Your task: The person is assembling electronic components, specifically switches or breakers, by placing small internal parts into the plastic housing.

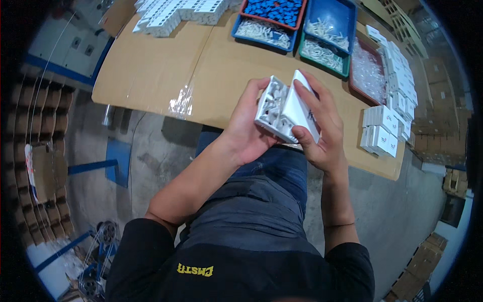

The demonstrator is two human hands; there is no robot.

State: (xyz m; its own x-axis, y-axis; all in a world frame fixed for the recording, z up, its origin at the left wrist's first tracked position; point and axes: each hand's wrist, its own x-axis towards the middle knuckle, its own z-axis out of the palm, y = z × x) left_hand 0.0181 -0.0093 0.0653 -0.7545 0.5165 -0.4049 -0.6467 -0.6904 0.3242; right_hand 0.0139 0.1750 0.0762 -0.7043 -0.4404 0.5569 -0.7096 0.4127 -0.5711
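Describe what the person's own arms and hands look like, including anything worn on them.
Both forearms are bare. The left hand and right hand wear no gloves, and no rings show on the fingers. A thin dark band circles the right forearm near the elbow. Short black sleeves of a black shirt with a small yellow print on the chest cover the upper arms.

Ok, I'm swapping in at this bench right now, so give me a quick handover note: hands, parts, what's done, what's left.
Left hand: grips the white ribbed housing from the left side.
Right hand: holds the flat white cover plate against it, tilted, not seated flush.
Both are held over the cardboard-covered table.
Done: finished white pieces stacked at right.
Left: close this one; trays of small parts remain at the far edge.
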